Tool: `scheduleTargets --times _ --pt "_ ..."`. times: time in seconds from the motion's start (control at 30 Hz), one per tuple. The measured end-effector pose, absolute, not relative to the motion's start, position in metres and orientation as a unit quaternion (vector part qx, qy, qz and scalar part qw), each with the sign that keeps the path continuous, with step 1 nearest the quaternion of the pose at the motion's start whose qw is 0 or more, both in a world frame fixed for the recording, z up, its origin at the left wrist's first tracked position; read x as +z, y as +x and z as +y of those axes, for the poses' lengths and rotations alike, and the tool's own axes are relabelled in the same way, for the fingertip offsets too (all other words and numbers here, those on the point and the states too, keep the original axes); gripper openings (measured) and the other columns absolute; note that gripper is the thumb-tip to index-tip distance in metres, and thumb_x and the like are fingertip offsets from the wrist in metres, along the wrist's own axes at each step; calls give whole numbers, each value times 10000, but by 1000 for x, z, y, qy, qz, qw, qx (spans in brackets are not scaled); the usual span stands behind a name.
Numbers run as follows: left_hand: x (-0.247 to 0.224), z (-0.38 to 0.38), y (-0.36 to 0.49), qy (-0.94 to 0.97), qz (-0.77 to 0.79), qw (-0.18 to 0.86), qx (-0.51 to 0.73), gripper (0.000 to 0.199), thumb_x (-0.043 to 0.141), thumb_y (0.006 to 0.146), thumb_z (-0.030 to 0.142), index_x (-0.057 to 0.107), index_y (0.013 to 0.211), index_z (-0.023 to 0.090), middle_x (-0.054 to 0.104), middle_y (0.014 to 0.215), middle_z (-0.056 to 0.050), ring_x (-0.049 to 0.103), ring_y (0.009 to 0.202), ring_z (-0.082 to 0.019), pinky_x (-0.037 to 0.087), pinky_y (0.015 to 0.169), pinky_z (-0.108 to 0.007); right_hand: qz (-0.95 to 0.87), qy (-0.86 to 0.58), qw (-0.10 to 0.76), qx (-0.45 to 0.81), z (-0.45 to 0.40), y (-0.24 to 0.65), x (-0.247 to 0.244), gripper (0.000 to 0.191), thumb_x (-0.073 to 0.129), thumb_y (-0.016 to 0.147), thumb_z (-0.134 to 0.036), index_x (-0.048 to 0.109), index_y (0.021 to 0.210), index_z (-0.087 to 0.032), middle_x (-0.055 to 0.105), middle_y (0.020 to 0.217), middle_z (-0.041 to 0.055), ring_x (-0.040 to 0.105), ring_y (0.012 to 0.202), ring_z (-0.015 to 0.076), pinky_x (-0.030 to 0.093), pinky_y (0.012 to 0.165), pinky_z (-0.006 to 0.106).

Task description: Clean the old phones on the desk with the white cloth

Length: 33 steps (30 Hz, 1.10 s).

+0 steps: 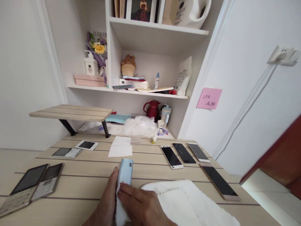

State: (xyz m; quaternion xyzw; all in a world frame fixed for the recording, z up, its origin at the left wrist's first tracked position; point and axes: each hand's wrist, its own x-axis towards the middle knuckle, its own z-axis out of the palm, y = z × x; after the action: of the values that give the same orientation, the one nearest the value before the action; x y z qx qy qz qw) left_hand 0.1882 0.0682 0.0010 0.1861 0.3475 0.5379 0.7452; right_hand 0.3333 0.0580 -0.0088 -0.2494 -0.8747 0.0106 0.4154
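Note:
My left hand (107, 197) wraps around the left side of a light blue mobile phone (125, 171), which is tilted upright with its small camera window near the top. Across the phone's lower part lie the bent fingers of my right hand (141, 202), pressed together. Something white with a scalloped edge, apparently part of the white cloth (178, 197), shows beneath those fingers against the phone. The rest of this cloth spreads over the table to the right of my right hand. The phone's lower end and my right palm are hidden.
Keypad phones (48, 182) and a small white phone (86, 145) lie left; several smartphones (171, 157) lie right. White paper (120, 146) and a small bottle (154, 138) sit farther back on the slatted table (145, 171). A raised wooden stand (70, 112) stands back left, before shelves (150, 23).

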Motion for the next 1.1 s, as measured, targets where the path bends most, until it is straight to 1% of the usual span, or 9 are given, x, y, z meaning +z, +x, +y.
scheduleTargets --times 0.1,0.2,0.33,0.43,0.53,0.6,0.8,0.97,1.1 --pt "-8 71 184 202 356 714 568 255 759 791 381 707 919 167 651 581 24 668 685 -191 535 665 -247 -852 -279 440 44 58 338 -6 347 538 973 -137 611 1310 -168 638 1318 130 723 1024 229 617 848 289" --pt "-17 72 181 238 397 682 567 354 784 764 376 703 1050 184 713 693 7 655 654 -184 508 571 -239 -823 -300 479 56 60 342 -5 389 525 969 -115 592 1348 -169 617 1342 146 677 1121 236 585 932 306" --pt "-12 68 187 355 462 631 512 425 764 756 484 713 1034 167 660 586 9 552 490 -178 374 392 -241 -800 -336 498 10 65 347 -15 490 475 964 -80 481 1448 -156 508 1450 168 571 1267 252 536 1018 365" --pt "-1 61 195 444 471 564 512 373 758 754 494 745 949 177 701 676 -22 603 641 -212 463 522 -256 -773 -374 513 -3 68 346 -25 485 465 969 -114 463 1454 -117 508 1445 182 537 1300 261 510 1046 387" --pt "0 56 200 507 474 491 526 340 739 766 470 765 975 203 746 876 -59 620 983 -286 483 820 -273 -736 -418 531 42 69 344 -29 406 468 990 -194 559 1381 -136 627 1330 137 617 1213 240 527 1025 353" --pt "-5 53 202 539 507 444 505 404 706 786 462 740 1098 208 746 882 -67 618 1012 -309 457 871 -293 -704 -450 542 92 70 344 -28 375 465 1000 -255 610 1332 -154 673 1267 113 674 1125 229 560 973 325" --pt "-14 55 203 615 465 401 495 402 684 793 495 713 1095 232 737 743 -43 642 683 -263 474 669 -289 -602 -471 586 268 75 351 -22 491 545 972 -425 507 1400 -186 699 1218 112 664 1130 243 540 970 363" --pt "-14 61 200 612 452 407 506 404 701 794 475 708 1102 212 716 678 -34 628 606 -238 446 609 -273 -627 -465 553 292 73 346 -23 312 507 989 -460 653 923 -193 707 810 40 669 749 191 524 683 266" --pt "-14 64 196 616 462 392 503 342 679 808 497 718 1033 243 721 695 -42 629 627 -244 444 637 -281 -686 -452 509 258 69 342 -20 336 466 1008 -422 668 858 -200 691 811 36 650 758 178 468 687 250"
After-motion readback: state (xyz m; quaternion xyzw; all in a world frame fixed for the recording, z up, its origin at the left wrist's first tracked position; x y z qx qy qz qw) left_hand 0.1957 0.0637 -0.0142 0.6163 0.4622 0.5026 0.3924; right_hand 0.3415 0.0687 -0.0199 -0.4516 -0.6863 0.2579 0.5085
